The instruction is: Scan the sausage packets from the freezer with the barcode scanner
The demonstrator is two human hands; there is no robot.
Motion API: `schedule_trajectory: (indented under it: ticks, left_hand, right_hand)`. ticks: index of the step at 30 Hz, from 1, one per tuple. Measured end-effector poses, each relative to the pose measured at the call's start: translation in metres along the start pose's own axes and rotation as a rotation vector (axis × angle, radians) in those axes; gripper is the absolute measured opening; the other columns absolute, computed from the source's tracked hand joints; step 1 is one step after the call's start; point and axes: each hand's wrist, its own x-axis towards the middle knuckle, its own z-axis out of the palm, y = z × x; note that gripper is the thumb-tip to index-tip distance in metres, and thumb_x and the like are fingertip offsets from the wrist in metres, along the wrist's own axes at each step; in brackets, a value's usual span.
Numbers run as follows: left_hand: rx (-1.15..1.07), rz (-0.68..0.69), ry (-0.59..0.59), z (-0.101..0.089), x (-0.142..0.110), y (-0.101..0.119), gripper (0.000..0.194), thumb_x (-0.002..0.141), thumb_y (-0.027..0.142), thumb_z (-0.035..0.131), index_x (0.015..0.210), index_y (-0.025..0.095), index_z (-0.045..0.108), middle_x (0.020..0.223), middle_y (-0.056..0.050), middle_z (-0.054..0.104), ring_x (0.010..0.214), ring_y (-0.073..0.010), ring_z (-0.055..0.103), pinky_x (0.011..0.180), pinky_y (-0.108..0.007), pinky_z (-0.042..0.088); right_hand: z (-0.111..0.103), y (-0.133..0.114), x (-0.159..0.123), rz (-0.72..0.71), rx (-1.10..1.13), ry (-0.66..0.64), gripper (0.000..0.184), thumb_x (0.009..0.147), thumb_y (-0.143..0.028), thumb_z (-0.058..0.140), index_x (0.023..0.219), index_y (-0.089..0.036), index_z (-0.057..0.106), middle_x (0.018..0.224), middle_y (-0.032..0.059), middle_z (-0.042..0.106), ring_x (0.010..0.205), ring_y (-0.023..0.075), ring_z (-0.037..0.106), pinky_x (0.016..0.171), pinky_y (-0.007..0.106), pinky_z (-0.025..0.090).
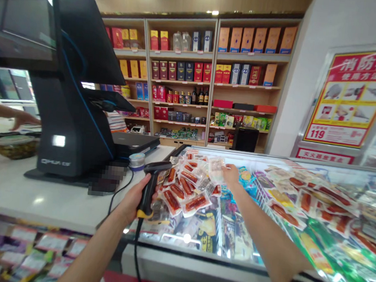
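My left hand [133, 200] is wrapped round the handle of a black barcode scanner [152, 179], whose head points toward a heap of clear snack packets with red sausages [185, 189] lying on the glass lid of a chest freezer [262, 263]. My right hand [230, 174] reaches over the heap and pinches a pale, clear packet [216, 167] at its far side. The scanner's cable [137, 251] hangs down in front of the counter.
A black checkout terminal [72, 103] stands on the white counter [19, 195] at left. Another person's hand [24, 118] rests by a lidded bowl [16, 144] there. Shelves of boxed bottles [198, 71] line the back wall. A red poster [355, 95] hangs at right.
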Motion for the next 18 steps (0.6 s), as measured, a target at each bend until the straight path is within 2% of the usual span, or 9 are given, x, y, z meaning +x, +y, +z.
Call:
schedule_trajectory:
  ticks: [4, 6, 8, 10, 13, 14, 16, 18]
  left_hand:
    - [0.044, -0.072, 0.037, -0.006, 0.0, -0.003, 0.03, 0.072, 0.042, 0.045, 0.073, 0.013, 0.051, 0.046, 0.001, 0.05, 0.036, -0.0091, 0.047, 0.031, -0.018, 0.036]
    - [0.049, -0.099, 0.011, -0.001, 0.001, -0.005, 0.03, 0.073, 0.042, 0.044, 0.073, 0.013, 0.052, 0.045, 0.001, 0.05, 0.035, -0.0092, 0.046, 0.03, -0.018, 0.035]
    - [0.023, -0.096, -0.049, 0.009, 0.004, -0.009, 0.028, 0.073, 0.04, 0.044, 0.075, 0.013, 0.053, 0.05, 0.0, 0.053, 0.037, -0.009, 0.048, 0.033, -0.019, 0.038]
    - [0.012, -0.115, -0.116, 0.022, 0.007, -0.014, 0.029, 0.073, 0.041, 0.044, 0.075, 0.013, 0.053, 0.052, -0.001, 0.054, 0.038, -0.009, 0.048, 0.035, -0.019, 0.039]
    - [0.046, -0.144, -0.187, 0.043, 0.011, -0.021, 0.032, 0.072, 0.043, 0.044, 0.074, 0.013, 0.053, 0.046, 0.0, 0.051, 0.036, -0.009, 0.045, 0.033, -0.019, 0.037]
    - [0.057, -0.141, -0.199, 0.05, 0.012, -0.024, 0.032, 0.072, 0.044, 0.044, 0.073, 0.013, 0.053, 0.044, 0.001, 0.05, 0.035, -0.0088, 0.045, 0.033, -0.019, 0.036]
    - [0.062, -0.126, -0.224, 0.064, 0.014, -0.029, 0.031, 0.072, 0.043, 0.045, 0.072, 0.013, 0.053, 0.044, 0.001, 0.05, 0.035, -0.0084, 0.045, 0.033, -0.018, 0.035]
    - [0.057, -0.13, -0.262, 0.078, 0.016, -0.034, 0.032, 0.072, 0.043, 0.046, 0.07, 0.013, 0.053, 0.047, 0.0, 0.052, 0.037, -0.0083, 0.046, 0.033, -0.018, 0.034]
  right_hand:
    - [0.014, -0.001, -0.01, -0.045, -0.145, -0.124, 0.025, 0.067, -0.019, 0.047, 0.088, -0.014, 0.06, 0.086, 0.0063, 0.064, 0.082, 0.0176, 0.057, 0.071, 0.024, 0.04]
    - [0.01, 0.002, -0.013, -0.072, -0.211, -0.166, 0.027, 0.069, -0.022, 0.047, 0.093, -0.015, 0.059, 0.09, 0.0056, 0.063, 0.086, 0.0173, 0.056, 0.074, 0.023, 0.039]
    - [-0.005, 0.008, -0.013, -0.085, -0.273, -0.181, 0.031, 0.07, -0.025, 0.047, 0.098, -0.015, 0.058, 0.096, 0.0052, 0.061, 0.09, 0.017, 0.054, 0.077, 0.023, 0.038]
    - [-0.034, 0.019, -0.009, -0.084, -0.335, -0.167, 0.034, 0.072, -0.028, 0.046, 0.101, -0.014, 0.056, 0.102, 0.0067, 0.059, 0.095, 0.0179, 0.052, 0.082, 0.024, 0.035]
    - [-0.094, 0.048, -0.001, -0.055, -0.434, -0.13, 0.035, 0.073, -0.029, 0.044, 0.1, -0.012, 0.056, 0.105, 0.0107, 0.057, 0.1, 0.0219, 0.048, 0.085, 0.029, 0.033]
    - [-0.115, 0.06, 0.001, -0.035, -0.478, -0.123, 0.035, 0.072, -0.03, 0.044, 0.099, -0.013, 0.057, 0.103, 0.0119, 0.057, 0.1, 0.0235, 0.049, 0.084, 0.031, 0.034]
    - [-0.151, 0.084, 0.003, 0.04, -0.707, -0.146, 0.035, 0.07, -0.035, 0.045, 0.096, -0.015, 0.057, 0.098, 0.012, 0.059, 0.095, 0.0246, 0.051, 0.078, 0.032, 0.037]
    - [-0.174, 0.104, 0.002, 0.104, -0.854, -0.207, 0.042, 0.064, -0.042, 0.05, 0.095, -0.015, 0.057, 0.095, 0.013, 0.059, 0.09, 0.0252, 0.054, 0.072, 0.032, 0.04]
